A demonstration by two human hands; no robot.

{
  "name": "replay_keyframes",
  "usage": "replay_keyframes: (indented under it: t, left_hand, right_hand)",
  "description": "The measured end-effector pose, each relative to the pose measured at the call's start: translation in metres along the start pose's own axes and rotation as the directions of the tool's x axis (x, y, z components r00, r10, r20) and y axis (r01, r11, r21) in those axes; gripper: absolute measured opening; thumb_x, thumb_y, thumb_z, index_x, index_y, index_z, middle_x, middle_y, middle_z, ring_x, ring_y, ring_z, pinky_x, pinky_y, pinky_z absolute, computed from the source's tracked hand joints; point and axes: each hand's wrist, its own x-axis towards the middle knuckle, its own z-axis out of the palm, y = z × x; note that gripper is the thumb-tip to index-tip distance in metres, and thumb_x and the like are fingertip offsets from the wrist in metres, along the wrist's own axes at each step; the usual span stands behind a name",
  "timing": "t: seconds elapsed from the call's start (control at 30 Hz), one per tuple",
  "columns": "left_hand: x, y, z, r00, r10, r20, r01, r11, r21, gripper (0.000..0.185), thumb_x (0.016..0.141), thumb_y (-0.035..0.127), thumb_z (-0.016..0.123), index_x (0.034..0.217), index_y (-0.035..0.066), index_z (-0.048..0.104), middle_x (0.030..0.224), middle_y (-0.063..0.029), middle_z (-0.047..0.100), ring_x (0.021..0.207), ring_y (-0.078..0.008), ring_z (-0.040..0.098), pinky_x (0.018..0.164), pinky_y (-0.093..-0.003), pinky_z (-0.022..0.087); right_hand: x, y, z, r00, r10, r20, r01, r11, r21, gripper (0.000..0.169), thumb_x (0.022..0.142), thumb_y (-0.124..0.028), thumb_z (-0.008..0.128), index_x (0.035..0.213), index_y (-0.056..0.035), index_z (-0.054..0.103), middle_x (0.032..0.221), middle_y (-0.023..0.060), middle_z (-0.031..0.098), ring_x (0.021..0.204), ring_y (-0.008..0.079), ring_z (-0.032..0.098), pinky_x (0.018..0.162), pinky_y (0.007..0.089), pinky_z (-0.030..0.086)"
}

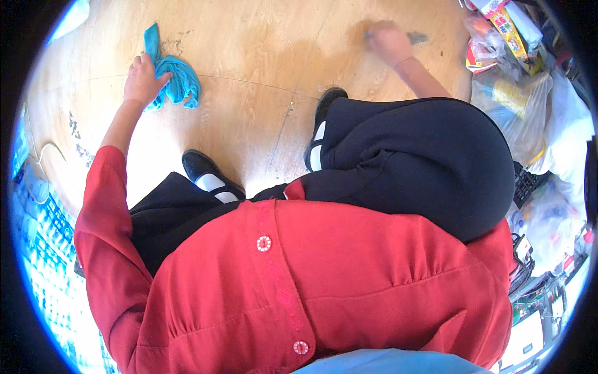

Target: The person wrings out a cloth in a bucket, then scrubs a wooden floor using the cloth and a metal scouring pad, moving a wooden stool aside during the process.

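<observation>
My left hand [142, 82] is on a crumpled blue cloth [178, 82], its thumb spread over the fabric and its fingers along the cloth's left side. The cloth lies on the wood-patterned floor [243, 107], with one narrow end pointing away from me. Farther right, my right hand [390, 43] is closed in a fist low over the floor and blurred. A small dark-grey object [417, 37] sticks out beside the fist, and a darker bit shows at the fingers. Its kind is too blurred to tell.
Dark scuffs [74, 126] and a brownish damp-looking patch [299, 61] mark the floor. Plastic bags [511, 110] and colourful packaging [507, 35] crowd the right side. Shrink-wrapped bottles [46, 233] stand at left, near a thin pale cord [49, 147]. My black shoes [205, 168] are close by.
</observation>
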Motion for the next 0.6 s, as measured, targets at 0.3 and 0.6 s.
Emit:
replay_keyframes:
  t: [0.3,0.6]
  left_hand:
    - [-0.001,0.003,0.0,1.0,0.012,-0.025,-0.013,1.0,-0.012,0.06,0.079,0.033,0.074,0.117,-0.003,0.046,0.117,-0.0242,0.053,0.113,-0.0408,0.052,0.095,-0.0457,0.046]
    - [0.0,0.007,-0.002,0.998,0.019,-0.057,-0.02,0.999,-0.025,0.058,0.079,0.032,0.075,0.115,-0.003,0.046,0.115,-0.0239,0.052,0.112,-0.0404,0.052,0.095,-0.0454,0.046]
  right_hand:
    - [0.003,0.018,-0.001,0.994,0.074,0.082,-0.072,0.997,-0.027,0.015,0.079,-0.015,0.058,0.085,-0.0035,0.065,0.093,0.0147,0.067,0.091,0.0311,0.065,0.074,0.0421,0.056]
    - [0.033,0.063,-0.004,0.97,0.23,0.074,-0.228,0.973,-0.036,0.014,0.083,-0.02,0.057,0.089,-0.0099,0.065,0.093,0.0127,0.066,0.09,0.033,0.064,0.072,0.0449,0.054]
